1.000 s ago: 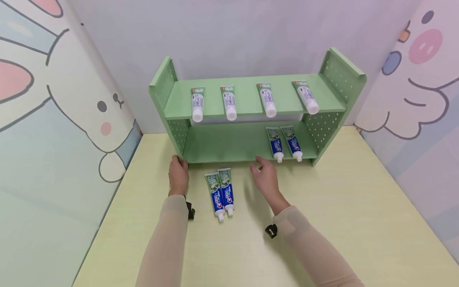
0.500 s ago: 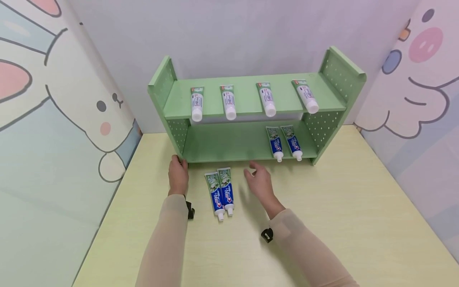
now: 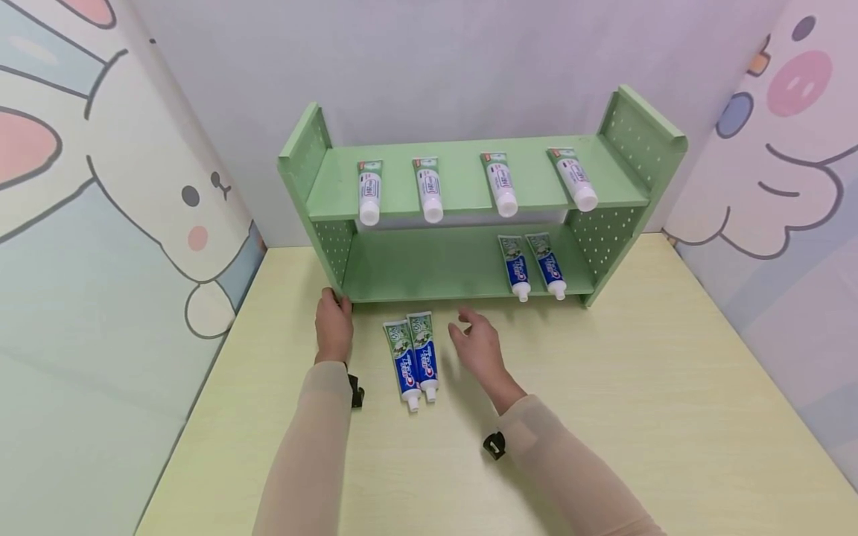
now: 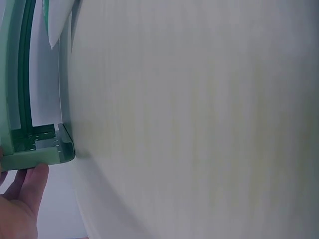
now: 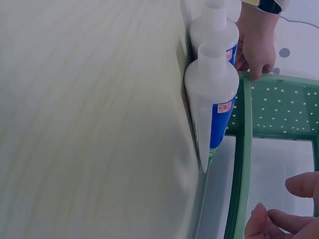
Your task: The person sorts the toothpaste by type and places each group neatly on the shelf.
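Note:
My left hand (image 3: 333, 327) holds the lower front left corner of a green two-tier shelf (image 3: 415, 264), its fingers against the side panel, also at the panel's end (image 4: 35, 159) in the left wrist view. My right hand (image 3: 477, 346) holds nothing; its thumb and fingers are apart, just right of two blue-and-green toothpaste tubes. Those tubes, the left one (image 3: 404, 365) and the right one (image 3: 424, 357), lie side by side on the table, caps toward me. In the right wrist view the nearer tube (image 5: 212, 94) shows its white cap, with the right fingers (image 5: 294, 224) at lower right.
The upper tier (image 3: 462, 175) bears several spaced white toothpaste tubes, among them one (image 3: 369, 193) at left. Two blue-and-green tubes (image 3: 515, 268) lie at the right of the lower tier. The pale table (image 3: 637, 387) meets cartoon-printed walls (image 3: 194, 149) on both sides.
My right hand has moved left and slightly down, from below the shelved blue-and-green tubes toward the pair on the table. The left hand has stayed at the shelf's corner.

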`<state>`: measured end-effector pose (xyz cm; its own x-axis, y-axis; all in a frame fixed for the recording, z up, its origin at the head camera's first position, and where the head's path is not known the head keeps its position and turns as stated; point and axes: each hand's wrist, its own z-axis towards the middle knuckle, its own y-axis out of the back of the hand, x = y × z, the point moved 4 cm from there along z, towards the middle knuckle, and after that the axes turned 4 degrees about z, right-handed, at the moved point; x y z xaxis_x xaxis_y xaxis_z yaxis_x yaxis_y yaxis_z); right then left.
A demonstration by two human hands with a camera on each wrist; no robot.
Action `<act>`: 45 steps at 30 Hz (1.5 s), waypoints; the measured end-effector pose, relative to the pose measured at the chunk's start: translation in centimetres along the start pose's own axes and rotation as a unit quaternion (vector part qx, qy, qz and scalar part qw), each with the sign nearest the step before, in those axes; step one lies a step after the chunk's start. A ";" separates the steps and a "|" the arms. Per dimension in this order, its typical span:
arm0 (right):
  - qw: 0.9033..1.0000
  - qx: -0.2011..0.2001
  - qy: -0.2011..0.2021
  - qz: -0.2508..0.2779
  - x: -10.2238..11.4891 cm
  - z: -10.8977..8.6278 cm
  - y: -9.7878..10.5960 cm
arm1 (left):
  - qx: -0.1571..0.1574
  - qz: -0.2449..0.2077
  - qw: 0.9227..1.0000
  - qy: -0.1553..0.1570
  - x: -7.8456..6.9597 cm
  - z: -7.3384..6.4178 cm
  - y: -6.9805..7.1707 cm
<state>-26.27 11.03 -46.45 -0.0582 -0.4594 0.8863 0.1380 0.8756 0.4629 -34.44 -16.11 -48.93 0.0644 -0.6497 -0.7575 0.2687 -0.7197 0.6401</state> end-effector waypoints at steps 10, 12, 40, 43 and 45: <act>1.000 0.012 -0.001 0.001 -0.3 -0.5 -1.0 | 0.000 0.002 1.000 0.001 -0.1 -0.1 0.1; 1.000 0.015 -0.003 -0.001 -0.3 -0.6 -1.2 | 0.000 0.003 1.000 0.000 -0.1 -0.1 0.1; 0.994 0.091 -0.064 -0.002 -1.2 -1.5 -3.8 | -0.007 0.010 1.000 0.000 -0.2 -0.1 0.1; 0.992 0.104 -0.073 -0.010 -1.4 -1.5 -4.0 | -0.009 0.012 1.000 -0.001 -0.2 -0.1 0.2; 0.990 0.115 -0.076 -0.022 -1.4 -1.4 -4.2 | -0.010 0.010 1.000 0.000 -0.2 -0.1 0.2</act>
<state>-25.34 7.77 -49.62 -0.2090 -0.4859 0.8487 -0.0950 0.8738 0.4769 -34.33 -16.10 -48.68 0.0694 -0.6642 -0.7443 0.2874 -0.7011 0.6525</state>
